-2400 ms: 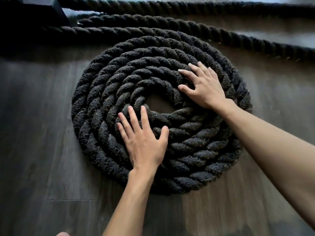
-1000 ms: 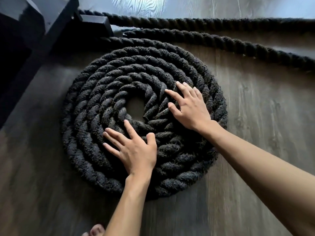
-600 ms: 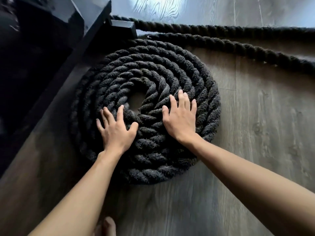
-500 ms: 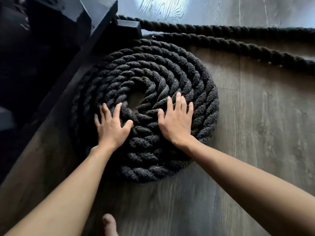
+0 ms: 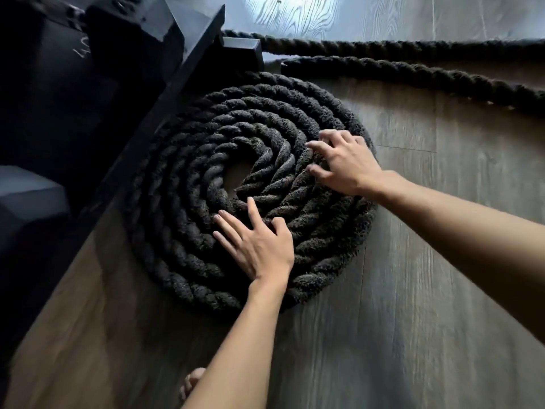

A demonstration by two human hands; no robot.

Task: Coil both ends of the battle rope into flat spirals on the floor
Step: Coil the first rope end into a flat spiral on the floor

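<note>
The battle rope point(image 5: 182, 219) lies on the floor point(image 5: 418, 290) as a flat spiral of several turns, with a small open eye at its centre. My left hand point(image 5: 259, 249) rests on the spiral's 5 o'clock sector: palm down, fingers spread and straight, tips pointing toward the eye. My right hand point(image 5: 345, 163) sits on the 3 o'clock sector: fingers arched and apart, tips set on the turns. I cannot tell whether they hook a strand. From 9 to 11 o'clock the outer turn lies against a black equipment frame point(image 5: 165, 93). Two straight rope runs point(image 5: 413, 75) pass the spiral from 12 to 2 o'clock, apart from its outer turn. At 6 o'clock, well below the spiral, my toes point(image 5: 191, 382) show beside my left forearm.
</note>
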